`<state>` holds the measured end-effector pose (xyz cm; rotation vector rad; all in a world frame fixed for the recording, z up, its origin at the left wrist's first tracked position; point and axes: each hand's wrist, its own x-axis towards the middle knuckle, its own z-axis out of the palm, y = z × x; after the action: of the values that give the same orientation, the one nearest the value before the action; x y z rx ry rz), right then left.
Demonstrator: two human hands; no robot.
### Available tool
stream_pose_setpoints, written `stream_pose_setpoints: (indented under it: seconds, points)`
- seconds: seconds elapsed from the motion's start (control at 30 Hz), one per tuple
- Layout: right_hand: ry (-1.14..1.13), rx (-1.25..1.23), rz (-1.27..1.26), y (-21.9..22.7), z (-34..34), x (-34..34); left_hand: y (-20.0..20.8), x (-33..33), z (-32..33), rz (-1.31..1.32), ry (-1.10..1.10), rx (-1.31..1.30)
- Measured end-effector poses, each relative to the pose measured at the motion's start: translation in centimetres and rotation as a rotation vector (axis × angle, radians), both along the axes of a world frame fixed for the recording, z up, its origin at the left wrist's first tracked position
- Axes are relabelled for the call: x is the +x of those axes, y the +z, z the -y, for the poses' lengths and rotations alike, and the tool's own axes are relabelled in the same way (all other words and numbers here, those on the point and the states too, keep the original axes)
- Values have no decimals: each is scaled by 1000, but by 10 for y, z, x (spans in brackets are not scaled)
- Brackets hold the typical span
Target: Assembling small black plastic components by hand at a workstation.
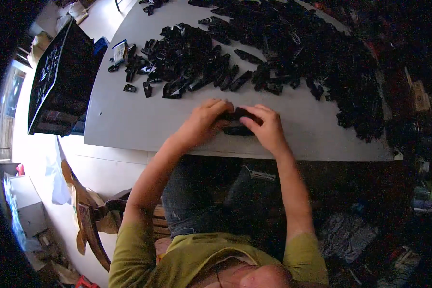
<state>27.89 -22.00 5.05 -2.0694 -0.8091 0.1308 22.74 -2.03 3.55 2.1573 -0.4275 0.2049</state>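
Observation:
Near the front edge of the grey table (pixel 139 117), both hands hold one small black plastic part (pixel 236 115) between them. My left hand (pixel 211 115) has its fingers curled over the part's left end. From the other side, my right hand (pixel 264 124) pinches it between thumb and fingers. Just below the hands, a second dark part (pixel 239 131) lies on the tabletop. The exact kind of these parts is too dark to make out.
A large heap of black plastic parts (pixel 192 57) covers the table's far half and its right side (pixel 360 96). A small white-and-blue packet (pixel 119 52) lies at the heap's left. Left of the table stands a black crate (pixel 65 86); a wooden chair (pixel 93 230) is at lower left.

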Motion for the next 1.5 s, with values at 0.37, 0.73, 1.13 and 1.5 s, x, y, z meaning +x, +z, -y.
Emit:
stream_pose_setpoints:
  seconds: [0.37, 0.73, 1.13, 1.5]
  points:
    - [107, -90, 284, -3, 6, 7, -1, 12, 0, -39, -126, -217]
    - [-518, -520, 369, 8, -13, 50, 0, 69, 11, 460, 341, 417]
    - [-593, -325, 449, -19, 26, 42, 6, 19, 7, 136, 189, 425]
    - [3, -87, 103, 11, 14, 11, -1, 18, -2, -97, -27, -94]
